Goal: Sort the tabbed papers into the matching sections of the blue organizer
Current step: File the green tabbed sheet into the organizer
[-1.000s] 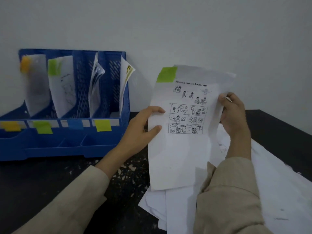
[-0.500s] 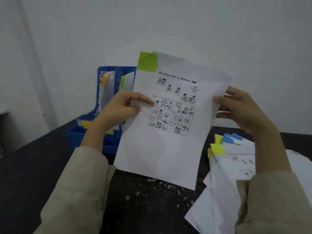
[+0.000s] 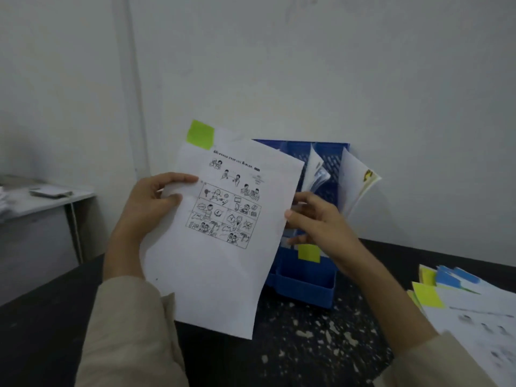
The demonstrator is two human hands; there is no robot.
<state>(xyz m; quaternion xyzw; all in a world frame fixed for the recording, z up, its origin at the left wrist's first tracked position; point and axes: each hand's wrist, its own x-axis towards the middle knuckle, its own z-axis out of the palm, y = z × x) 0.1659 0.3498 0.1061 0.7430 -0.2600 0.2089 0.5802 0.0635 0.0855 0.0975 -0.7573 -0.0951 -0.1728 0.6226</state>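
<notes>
1. Worksheet (image 3: 220,247) with green tab (image 3: 200,134): left hand (image 3: 145,208) pinches its edge; right hand (image 3: 315,219) loose, fingers at 3 o'clock edge.
2. Blue organizer (image 3: 304,286) behind holds some sheets.
3. Tabbed pile (image 3: 458,303) remains unsorted on worktop (image 3: 307,344), 4 o'clock.

both hands (image 3: 150,208) (image 3: 315,219) raised, fingers curled

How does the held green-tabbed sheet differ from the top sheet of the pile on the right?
The green-tabbed sheet is held upright, the left hand pinching its edge; the pile's top sheet lies flat on the black table. The held sheet's tab is green; the pile sheet's tab looks yellower. Both are white printed pages.
</notes>
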